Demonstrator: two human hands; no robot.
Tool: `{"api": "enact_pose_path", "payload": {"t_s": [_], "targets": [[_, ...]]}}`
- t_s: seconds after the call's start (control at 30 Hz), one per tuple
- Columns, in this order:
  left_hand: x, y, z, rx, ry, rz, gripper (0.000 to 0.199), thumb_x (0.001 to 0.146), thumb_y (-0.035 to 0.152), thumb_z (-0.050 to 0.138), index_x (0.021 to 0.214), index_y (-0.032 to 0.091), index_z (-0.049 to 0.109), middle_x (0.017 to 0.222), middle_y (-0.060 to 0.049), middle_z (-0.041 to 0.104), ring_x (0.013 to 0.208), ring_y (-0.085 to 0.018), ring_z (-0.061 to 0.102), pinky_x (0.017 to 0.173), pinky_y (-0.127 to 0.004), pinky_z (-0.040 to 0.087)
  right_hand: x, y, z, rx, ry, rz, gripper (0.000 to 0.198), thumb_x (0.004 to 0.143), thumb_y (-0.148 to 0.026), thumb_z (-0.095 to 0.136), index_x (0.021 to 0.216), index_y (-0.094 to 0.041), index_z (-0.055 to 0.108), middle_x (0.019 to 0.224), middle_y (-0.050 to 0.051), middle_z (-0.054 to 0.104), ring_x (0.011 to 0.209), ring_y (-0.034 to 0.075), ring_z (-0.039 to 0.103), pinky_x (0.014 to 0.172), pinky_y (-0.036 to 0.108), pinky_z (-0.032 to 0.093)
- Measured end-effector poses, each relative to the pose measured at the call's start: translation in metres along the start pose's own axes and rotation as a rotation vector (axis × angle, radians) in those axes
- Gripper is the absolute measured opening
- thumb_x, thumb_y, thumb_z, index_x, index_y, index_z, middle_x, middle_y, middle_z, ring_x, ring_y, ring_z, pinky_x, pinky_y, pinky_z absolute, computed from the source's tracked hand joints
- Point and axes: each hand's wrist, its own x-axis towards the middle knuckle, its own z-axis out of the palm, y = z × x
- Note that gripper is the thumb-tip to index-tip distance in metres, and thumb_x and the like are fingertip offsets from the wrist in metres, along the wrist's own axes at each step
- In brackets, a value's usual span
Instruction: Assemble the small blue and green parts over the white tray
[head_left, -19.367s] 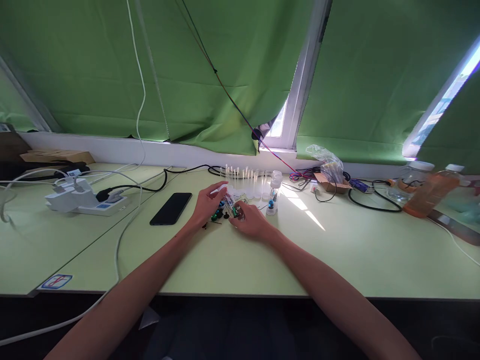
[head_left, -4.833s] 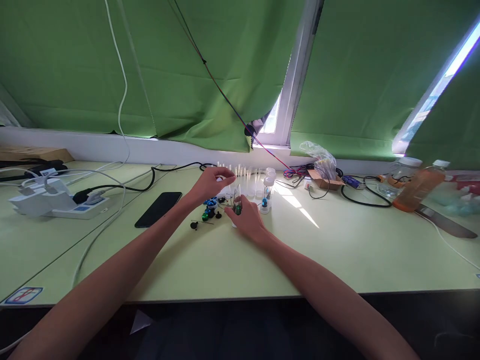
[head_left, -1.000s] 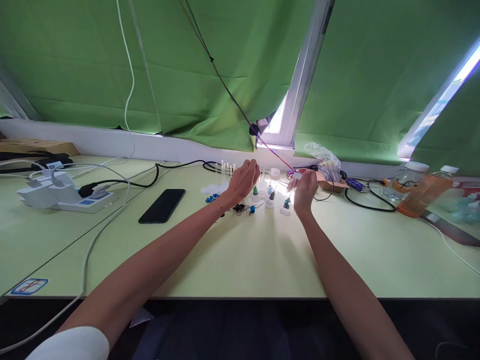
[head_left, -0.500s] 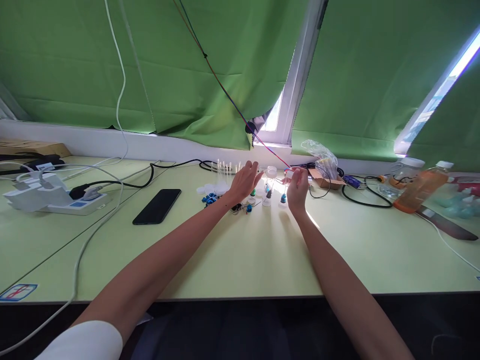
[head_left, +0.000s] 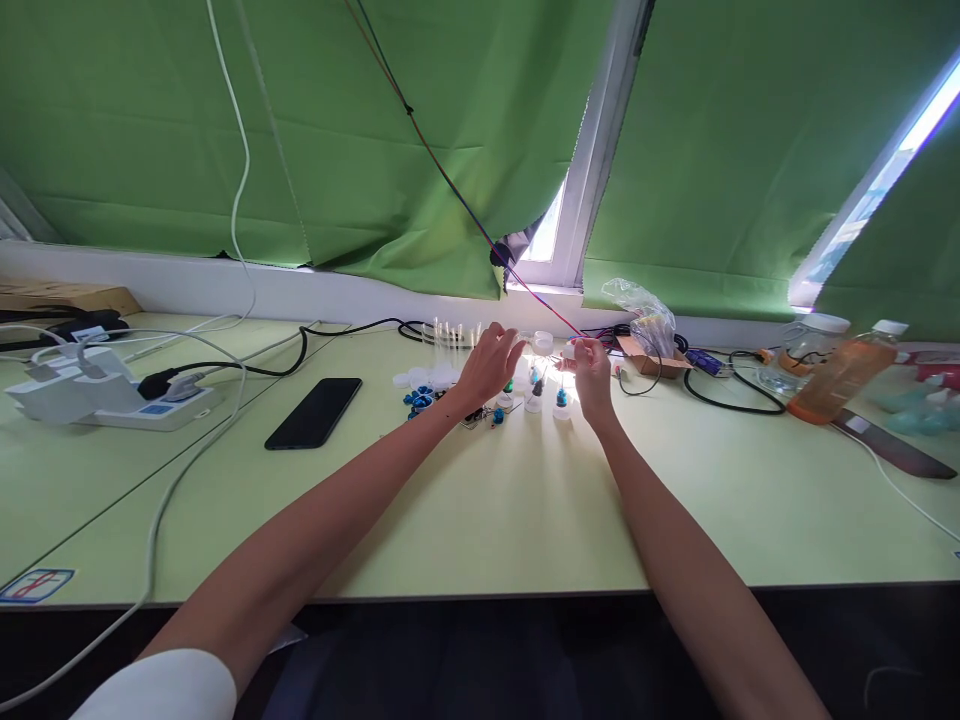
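Observation:
My right hand (head_left: 592, 372) is closed in a pinch, with a small whitish piece (head_left: 568, 351) at its fingertips. Just below it stands a small white bottle with a blue needle tip (head_left: 562, 398). My left hand (head_left: 491, 362) hovers over the small parts, thumb apart from its bent fingers, with nothing plainly held. Beside it are a green-tipped bottle (head_left: 508, 386) and a dark-tipped one (head_left: 535, 390). A round clear-white container (head_left: 543, 343) sits between the hands, in bright glare. Blue parts (head_left: 420, 399) lie left of my left wrist.
Clear upright tubes (head_left: 450, 345) stand behind the blue parts. A black phone (head_left: 313, 413) and a power strip (head_left: 165, 408) lie to the left. At right are a small cardboard box (head_left: 649, 360), black cables, an orange bottle (head_left: 847, 375) and a clear jar (head_left: 795, 355). Red-blue wires (head_left: 457, 190) hang down towards my right hand.
My right hand has shifted slightly left and turned a little, showing the whitish piece at its fingertips. The blue-tipped bottle appears slightly farther left. My left hand has barely moved.

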Motion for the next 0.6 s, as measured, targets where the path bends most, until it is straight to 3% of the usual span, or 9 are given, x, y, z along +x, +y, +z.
{"api": "enact_pose_path", "payload": {"t_s": [0.2,0.6], "targets": [[-0.005,-0.003,-0.002,-0.122,-0.027,-0.017,0.041,0.101,0.034,0.026,0.127,0.015,0.051,0.103,-0.014,0.056,0.094,-0.023,0.055,0.084,-0.036,0.045,-0.001,0.001,0.0,0.071,-0.065,0.165,0.049,0.083,-0.069,0.048,0.085,-0.021,0.049,0.063,-0.003,0.062,0.048,0.013,0.06,0.055,0.028,0.051],[-0.014,-0.014,0.003,-0.148,-0.059,-0.026,0.041,0.1,0.037,0.033,0.134,0.016,0.043,0.105,-0.013,0.058,0.088,-0.022,0.059,0.079,-0.034,0.046,0.0,0.0,-0.005,0.192,-0.095,0.381,0.069,0.078,-0.083,0.037,0.074,-0.018,0.059,0.055,0.001,0.057,0.042,0.013,0.053,0.044,0.029,0.048]]}}
